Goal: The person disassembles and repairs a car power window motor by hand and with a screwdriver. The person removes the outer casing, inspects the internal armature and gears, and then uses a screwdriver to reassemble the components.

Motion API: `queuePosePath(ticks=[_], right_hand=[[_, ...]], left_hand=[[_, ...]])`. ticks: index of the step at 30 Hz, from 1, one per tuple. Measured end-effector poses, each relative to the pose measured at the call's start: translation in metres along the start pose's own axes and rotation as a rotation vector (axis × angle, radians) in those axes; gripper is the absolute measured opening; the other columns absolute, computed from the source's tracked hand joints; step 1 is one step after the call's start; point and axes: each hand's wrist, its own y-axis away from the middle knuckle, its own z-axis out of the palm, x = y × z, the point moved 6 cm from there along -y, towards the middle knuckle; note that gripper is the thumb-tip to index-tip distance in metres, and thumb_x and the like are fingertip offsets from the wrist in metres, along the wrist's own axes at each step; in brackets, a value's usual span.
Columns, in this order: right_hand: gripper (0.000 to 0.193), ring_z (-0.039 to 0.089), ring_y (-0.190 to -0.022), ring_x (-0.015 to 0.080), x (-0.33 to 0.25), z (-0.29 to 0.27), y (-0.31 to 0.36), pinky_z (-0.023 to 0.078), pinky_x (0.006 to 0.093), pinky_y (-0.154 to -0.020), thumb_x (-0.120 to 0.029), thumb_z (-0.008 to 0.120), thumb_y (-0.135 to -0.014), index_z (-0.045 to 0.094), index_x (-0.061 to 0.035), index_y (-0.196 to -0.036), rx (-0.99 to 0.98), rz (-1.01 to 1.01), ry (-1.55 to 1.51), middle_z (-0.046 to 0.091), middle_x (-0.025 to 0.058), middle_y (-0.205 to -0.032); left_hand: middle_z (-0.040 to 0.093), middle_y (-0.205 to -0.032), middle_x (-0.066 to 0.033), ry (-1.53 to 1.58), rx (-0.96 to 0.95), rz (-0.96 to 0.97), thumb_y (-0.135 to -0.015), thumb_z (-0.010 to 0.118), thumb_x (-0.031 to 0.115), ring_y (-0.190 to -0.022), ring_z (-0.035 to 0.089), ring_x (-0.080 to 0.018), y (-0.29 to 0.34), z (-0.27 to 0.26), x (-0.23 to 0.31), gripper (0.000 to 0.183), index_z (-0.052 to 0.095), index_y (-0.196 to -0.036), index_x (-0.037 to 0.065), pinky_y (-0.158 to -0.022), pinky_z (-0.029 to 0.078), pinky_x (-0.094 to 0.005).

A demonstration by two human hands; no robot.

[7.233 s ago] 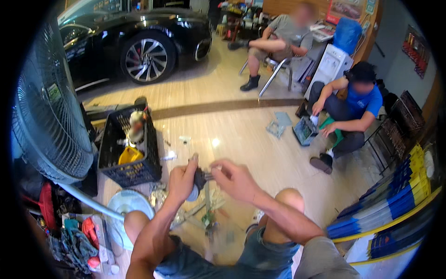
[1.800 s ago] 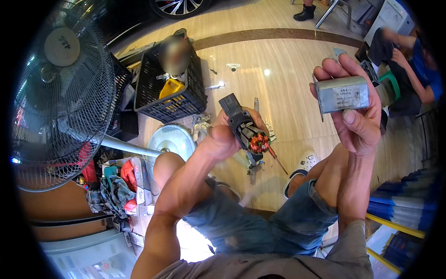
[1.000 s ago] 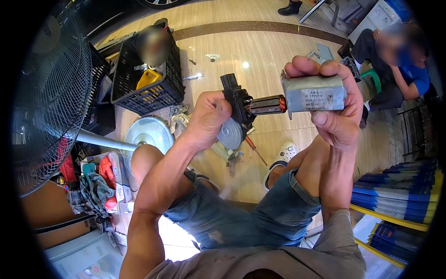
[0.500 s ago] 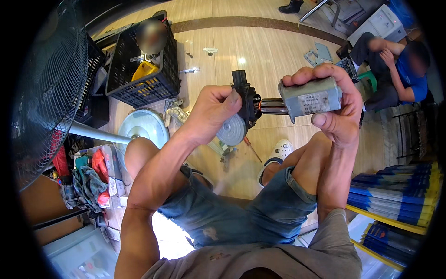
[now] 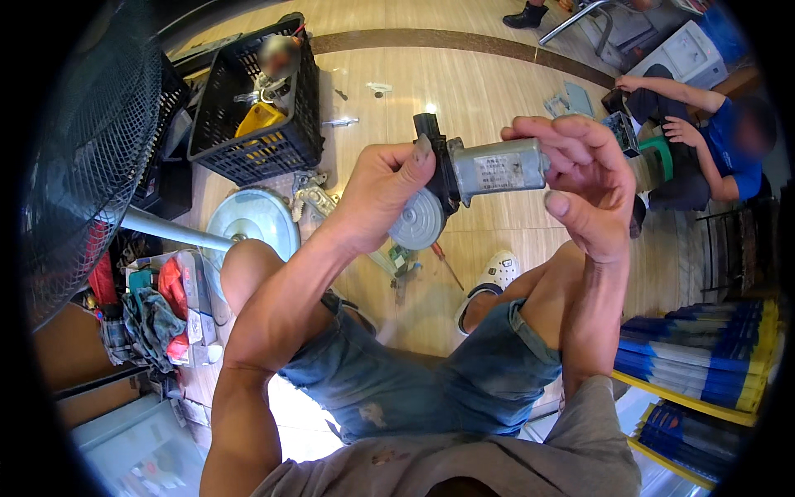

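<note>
A small geared electric motor [image 5: 502, 168] is held up in front of me. Its black gear housing [image 5: 448, 178], with a round grey cover [image 5: 416, 221] at the lower side, sits in my left hand [image 5: 373, 195]. The thumb there presses on top of the housing, and the fingers behind it are hidden. The grey metal can meets the housing and covers the rotor. My right hand [image 5: 595, 178] curves around the can's free end with thumb and fingers apart, not gripping it. A screwdriver [image 5: 447, 263] lies on the floor below.
A black crate [image 5: 257, 153] holding parts stands at left, near a fan [image 5: 91, 157] with a round pale base [image 5: 252, 219]. Loose metal parts [image 5: 313, 197] lie beside it. A seated person [image 5: 720, 157] works at far right. Blue-and-yellow packages [image 5: 704, 348] fill the right side.
My right hand has moved the can left against the black housing, hiding the rotor that showed between them. Its fingers have loosened from the can. The left hand keeps its hold.
</note>
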Motion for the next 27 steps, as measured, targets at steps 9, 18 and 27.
queuePosePath(ticks=[9, 18, 27], right_hand=[[0.081, 0.056, -0.118, 0.0272, 0.008, 0.015, 0.000, 0.042, 0.0387, -0.103, -0.002, 0.081, -0.070, 0.040, 0.0007, -0.140, -0.024, 0.033, 0.167, 0.056, 0.0189, -0.130], [0.069, 0.058, -0.116, 0.0240, 0.015, 0.028, 0.001, 0.048, 0.0370, -0.099, -0.006, 0.084, -0.071, 0.048, 0.0050, -0.129, -0.084, 0.071, 0.411, 0.059, 0.0186, -0.124], [0.068, 0.054, -0.122, 0.0248, 0.025, 0.028, -0.002, 0.045, 0.0380, -0.103, -0.001, 0.082, -0.070, 0.047, 0.0021, -0.128, -0.016, 0.079, 0.319, 0.058, 0.0194, -0.127]], left_hand=[[0.068, -0.086, -0.0073, -0.059, 0.024, 0.220, -0.083, 0.068, 0.055, -0.074, 0.063, -0.0095, 0.004, 0.000, -0.006, 0.060, 0.065, -0.096, -0.004, -0.064, 0.052, -0.0240], [0.065, -0.076, -0.0041, 0.044, 0.035, 0.224, -0.086, 0.061, 0.059, -0.069, 0.061, -0.0090, 0.004, 0.000, -0.008, 0.058, 0.061, -0.088, 0.001, -0.062, 0.051, -0.0249], [0.067, -0.103, -0.0096, -0.050, 0.060, 0.132, -0.087, 0.041, 0.071, -0.093, 0.066, -0.0163, 0.000, 0.007, -0.006, 0.079, 0.059, -0.114, -0.001, -0.080, 0.055, -0.0306]])
